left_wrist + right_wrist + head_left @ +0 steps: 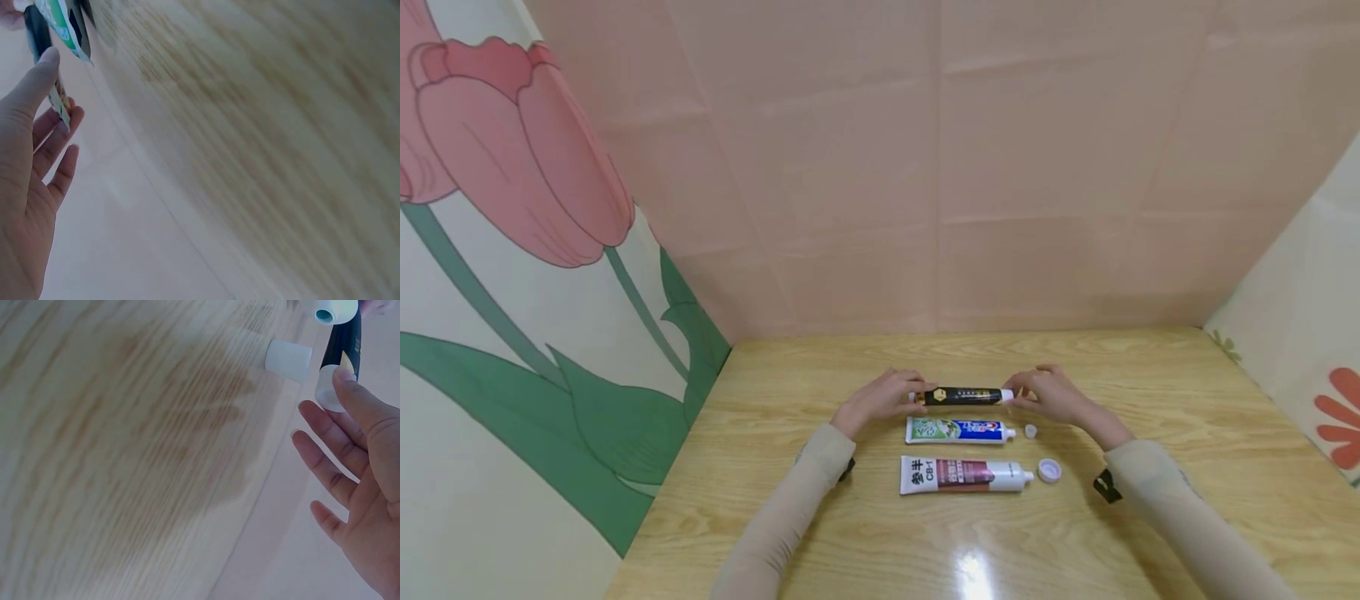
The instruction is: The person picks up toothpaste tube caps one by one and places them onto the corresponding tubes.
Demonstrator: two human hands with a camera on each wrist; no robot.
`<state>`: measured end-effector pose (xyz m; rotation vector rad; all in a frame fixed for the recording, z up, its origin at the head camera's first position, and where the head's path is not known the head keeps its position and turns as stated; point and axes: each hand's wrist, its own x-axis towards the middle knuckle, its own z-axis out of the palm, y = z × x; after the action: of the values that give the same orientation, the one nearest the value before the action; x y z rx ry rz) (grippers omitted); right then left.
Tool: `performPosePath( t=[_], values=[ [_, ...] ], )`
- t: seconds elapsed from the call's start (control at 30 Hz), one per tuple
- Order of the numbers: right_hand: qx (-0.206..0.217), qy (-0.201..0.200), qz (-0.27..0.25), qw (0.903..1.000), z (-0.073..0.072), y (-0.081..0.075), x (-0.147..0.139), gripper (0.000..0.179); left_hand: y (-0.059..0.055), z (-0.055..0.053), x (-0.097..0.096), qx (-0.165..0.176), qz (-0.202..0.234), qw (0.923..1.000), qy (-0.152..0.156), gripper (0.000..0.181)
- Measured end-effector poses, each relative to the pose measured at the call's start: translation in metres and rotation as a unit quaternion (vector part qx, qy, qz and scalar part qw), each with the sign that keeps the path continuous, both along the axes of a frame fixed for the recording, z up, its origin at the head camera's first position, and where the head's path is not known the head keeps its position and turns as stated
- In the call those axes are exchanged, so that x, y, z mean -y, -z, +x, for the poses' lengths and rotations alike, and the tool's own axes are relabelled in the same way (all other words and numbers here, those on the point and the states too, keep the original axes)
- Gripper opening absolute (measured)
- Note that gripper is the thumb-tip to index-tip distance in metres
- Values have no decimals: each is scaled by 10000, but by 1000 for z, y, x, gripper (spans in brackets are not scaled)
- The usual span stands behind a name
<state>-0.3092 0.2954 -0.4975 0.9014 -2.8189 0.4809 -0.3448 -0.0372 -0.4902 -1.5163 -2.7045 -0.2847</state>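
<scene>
Between my hands lies a black toothpaste tube (966, 397), its white cap (1007, 397) at the right end. My left hand (887, 394) pinches the tube's flat end between thumb and fingers, as the left wrist view also shows. At the other end, thumb and fingers of my right hand (1051, 393) grip the white cap (330, 390); the remaining fingers spread loosely. Nearer me is a green and blue toothpaste tube (958, 431) with a bare nozzle, its small white cap (1031, 431) standing beside it.
A white and maroon toothpaste tube (964, 475) lies closest to me, uncapped, with a wider white cap (1049, 471) right of its nozzle. All rest on a wood-grain table (760, 500). A pink cloth backdrop (850, 167) rises behind, and a flower-printed wall (497, 275) stands left.
</scene>
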Motion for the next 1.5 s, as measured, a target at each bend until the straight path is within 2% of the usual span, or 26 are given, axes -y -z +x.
performPosePath(
  t=[0.2, 0.5, 0.93, 1.3, 1.5],
  values=[
    [89, 13, 46, 9999, -2, 2, 0, 29, 0, -1, -1, -182, -145, 9996, 127, 54],
    [139, -20, 119, 9998, -3, 3, 1, 25, 0, -2, -1, 58, -227, 9997, 107, 55],
    [452, 46, 152, 9989, -6, 7, 2, 25, 3, -4, -1, 283, -50, 9994, 214, 55],
    [359, -28, 103, 9993, -7, 8, 2, 24, 5, -5, -3, 322, -155, 9991, 206, 54],
    [512, -4, 79, 9987, -8, 7, 2, 24, 7, -7, -3, 334, -175, 9991, 177, 53]
  ],
)
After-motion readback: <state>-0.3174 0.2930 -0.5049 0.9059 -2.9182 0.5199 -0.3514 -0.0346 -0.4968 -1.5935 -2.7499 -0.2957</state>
